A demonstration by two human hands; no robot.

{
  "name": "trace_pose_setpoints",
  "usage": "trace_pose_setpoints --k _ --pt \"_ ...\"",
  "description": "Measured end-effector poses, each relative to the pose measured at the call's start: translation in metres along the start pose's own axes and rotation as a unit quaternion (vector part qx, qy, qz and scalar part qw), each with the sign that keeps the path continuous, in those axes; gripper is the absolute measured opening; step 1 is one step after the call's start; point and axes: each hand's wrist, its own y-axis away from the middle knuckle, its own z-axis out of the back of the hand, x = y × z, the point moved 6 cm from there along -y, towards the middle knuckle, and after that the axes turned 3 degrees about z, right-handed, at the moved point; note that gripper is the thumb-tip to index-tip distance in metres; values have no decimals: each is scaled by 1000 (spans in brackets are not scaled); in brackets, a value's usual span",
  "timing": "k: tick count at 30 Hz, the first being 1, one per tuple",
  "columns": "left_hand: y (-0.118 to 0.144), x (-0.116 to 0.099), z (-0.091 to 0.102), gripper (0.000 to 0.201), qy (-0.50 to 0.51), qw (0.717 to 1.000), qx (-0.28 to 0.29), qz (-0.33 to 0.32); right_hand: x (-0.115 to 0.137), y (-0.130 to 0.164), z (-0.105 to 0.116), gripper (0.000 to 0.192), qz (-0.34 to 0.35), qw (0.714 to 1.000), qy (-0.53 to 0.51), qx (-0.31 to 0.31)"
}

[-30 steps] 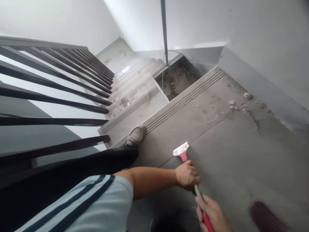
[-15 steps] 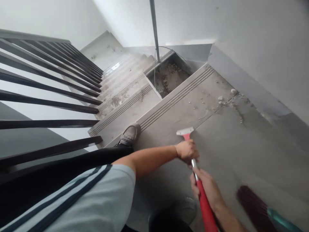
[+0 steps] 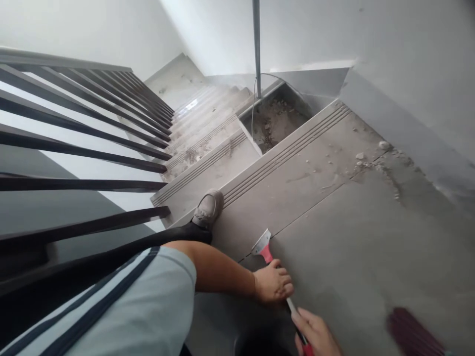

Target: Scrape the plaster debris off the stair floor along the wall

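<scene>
A long-handled floor scraper (image 3: 262, 246) with a metal blade, a pink-red neck and a red grip lies across the lower middle of the view. Its blade is at a dark joint line in the tiled landing (image 3: 356, 252). My left hand (image 3: 273, 284) is wrapped round the shaft just behind the neck. Farther back, my right hand (image 3: 315, 333) is closed round the handle near the red grip, partly cut off by the bottom edge. Crumbled debris (image 3: 371, 160) and small chips lie on the landing by the wall, beyond the blade.
A long-handled dustpan (image 3: 256, 146) with rubble in it stands on the step below the landing. Dusty stairs (image 3: 208, 168) descend at the left beside a dark railing (image 3: 85, 185). My shoe (image 3: 210, 207) is at the landing's edge. A dark red broom head (image 3: 411, 331) is at the lower right.
Both hands have drawn the scraper back toward me, and its blade has turned to a steeper angle. The view has shifted a little left. Debris and dustpan look unchanged.
</scene>
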Motion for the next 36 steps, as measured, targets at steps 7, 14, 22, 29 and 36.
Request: trace_pose_setpoints --k 7,14,22,29,36 --pt "-23 70 52 14 -14 990 6 -138 64 -30 -24 49 63 991 -92 -75" --pt "6 18 20 17 14 992 7 -129 6 -7 -48 52 25 991 -111 -73" --pt "-58 136 94 6 -62 981 86 -165 139 -66 -40 41 158 952 -247 -86" --pt "-3 32 33 15 -3 987 42 -155 37 -6 -58 47 25 982 -172 -71" --pt "-24 95 60 4 13 981 16 -194 89 -50 -58 46 94 967 -210 -111"
